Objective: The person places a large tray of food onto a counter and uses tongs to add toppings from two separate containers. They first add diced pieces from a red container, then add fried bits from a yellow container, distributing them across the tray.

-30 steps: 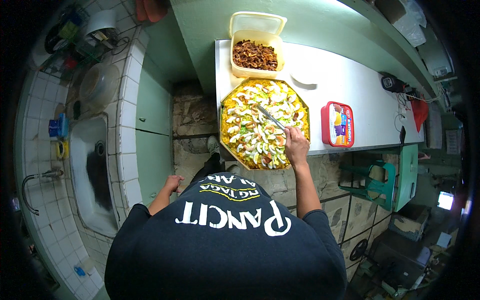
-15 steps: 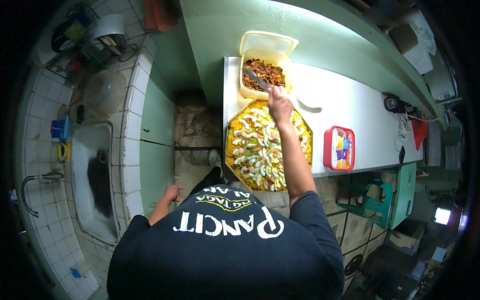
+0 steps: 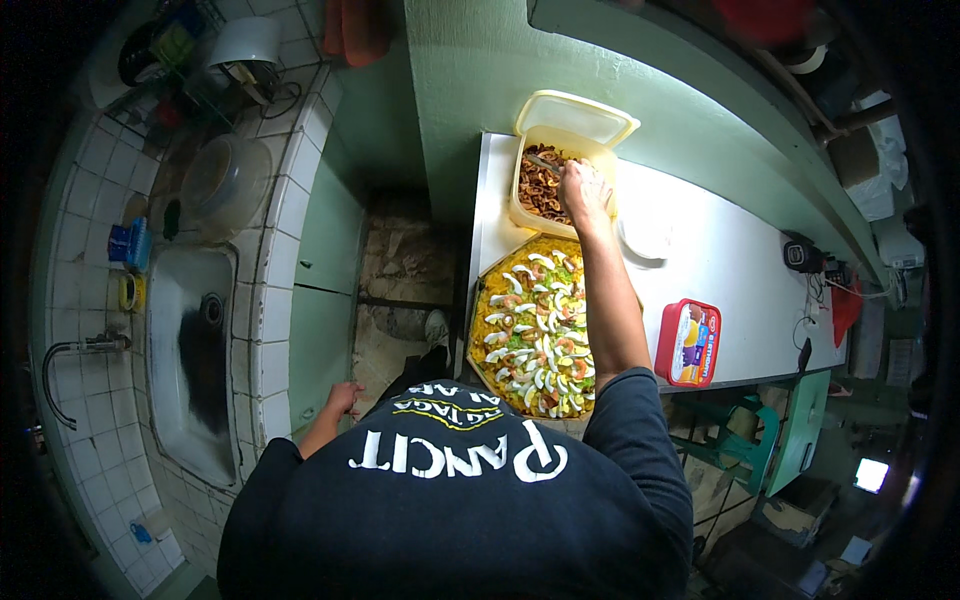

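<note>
My right hand [image 3: 588, 193] grips a metal utensil [image 3: 545, 162] over a cream plastic tub [image 3: 540, 225]. The utensil's end lies in the dark brown, shrivelled pieces of food [image 3: 541, 190] inside; its exact kind I cannot make out. Just nearer, beneath my right forearm, sits an eight-sided tray [image 3: 474, 370] of yellow noodles [image 3: 492, 305], topped with egg slices, shrimp and chopped greens. The forearm hides the tray's right part. Low at my left side hangs my left hand [image 3: 344, 399], fingers loosely apart and holding nothing, beside the green cabinet.
The tub's lid [image 3: 580, 112] leans up against the green wall. On the white table [image 3: 735, 260] are a white round lid or dish [image 3: 645, 232], a red rectangular tub [image 3: 688, 343] and a small black device [image 3: 800, 253]. A tiled sink [image 3: 190, 360] stands left, a green stool [image 3: 735, 440] right.
My right hand has moved farther over the tub, and the utensil's end has shifted within the brown food. The view has shifted slightly. My left hand still hangs at my side.
</note>
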Motion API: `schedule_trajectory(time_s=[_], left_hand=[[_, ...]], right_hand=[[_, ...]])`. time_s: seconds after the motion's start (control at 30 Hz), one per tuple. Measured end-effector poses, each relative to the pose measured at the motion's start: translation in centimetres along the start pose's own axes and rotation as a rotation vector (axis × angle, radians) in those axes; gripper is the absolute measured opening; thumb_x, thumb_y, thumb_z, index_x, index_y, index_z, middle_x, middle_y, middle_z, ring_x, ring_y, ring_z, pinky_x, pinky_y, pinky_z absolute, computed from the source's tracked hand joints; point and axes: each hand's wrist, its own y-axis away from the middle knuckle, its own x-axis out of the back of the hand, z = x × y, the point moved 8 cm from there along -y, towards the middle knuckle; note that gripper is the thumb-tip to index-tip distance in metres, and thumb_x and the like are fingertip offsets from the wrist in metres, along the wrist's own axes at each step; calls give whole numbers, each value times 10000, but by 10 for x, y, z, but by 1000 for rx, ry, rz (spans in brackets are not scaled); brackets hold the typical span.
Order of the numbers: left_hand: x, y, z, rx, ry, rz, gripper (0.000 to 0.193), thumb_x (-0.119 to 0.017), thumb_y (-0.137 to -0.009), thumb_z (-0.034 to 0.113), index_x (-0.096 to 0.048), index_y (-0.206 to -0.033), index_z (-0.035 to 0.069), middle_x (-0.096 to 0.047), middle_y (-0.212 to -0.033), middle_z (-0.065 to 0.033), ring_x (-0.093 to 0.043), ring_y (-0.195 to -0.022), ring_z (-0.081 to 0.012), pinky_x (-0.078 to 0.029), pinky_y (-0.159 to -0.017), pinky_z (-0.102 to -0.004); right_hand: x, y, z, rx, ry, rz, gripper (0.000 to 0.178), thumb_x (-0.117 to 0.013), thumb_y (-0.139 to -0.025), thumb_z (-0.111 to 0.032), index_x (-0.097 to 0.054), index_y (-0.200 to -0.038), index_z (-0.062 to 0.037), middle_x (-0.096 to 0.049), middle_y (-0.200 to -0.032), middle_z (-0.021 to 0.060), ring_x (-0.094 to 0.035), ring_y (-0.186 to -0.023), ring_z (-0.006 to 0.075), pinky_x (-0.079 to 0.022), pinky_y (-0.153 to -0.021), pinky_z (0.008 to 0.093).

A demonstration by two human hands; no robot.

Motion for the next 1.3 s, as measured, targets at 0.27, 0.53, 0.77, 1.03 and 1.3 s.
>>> schedule_trajectory(time_s=[0.27,0.53,0.77,1.03,1.3], left_hand=[[5,17,39,132,167,18,296,-469,-908,256,-657,-1029,61,-410,-567,10,-437,-489,-122,-537,-507,-360],[3,22,40,127,155,18,278,-476,-905,246,-667,-1024,82,-418,-566,10,-430,-482,-114,-536,-492,-355],[-4,26,33,87,173,26,291,-467,-906,242,-666,-1036,75,-414,-564,5,-434,-485,-119,-537,-502,-358],[-15,24,4,79,99,38,287,-465,-899,230,-665,-1031,71,-426,-575,-4,-440,-478,-131,-546,-517,-379],[-11,27,5,-2,58,46,260,-494,-890,244,-674,-1004,96,-418,-574,4,-451,-500,-130,-545,-508,-377]], right_hand=[[6,9,2,-96,43,-136,141,-561,-781,-123,-676,-811,-48,-650,-929,159,-662,-822,337,-528,-724,434],[5,24,22,-191,2,-192,274,-501,-906,-274,-662,-922,-53,-655,-963,159,-631,-908,360,-495,-771,488],[18,30,36,-296,-65,-230,192,-532,-854,-201,-681,-920,-101,-646,-1027,142,-648,-917,334,-515,-768,468],[19,49,40,-48,124,-175,176,-482,-918,-166,-624,-966,-74,-598,-1056,128,-640,-874,325,-509,-701,495],[17,52,82,-206,28,-139,242,-470,-944,-286,-614,-967,-92,-603,-1053,114,-637,-880,344,-499,-743,499]])
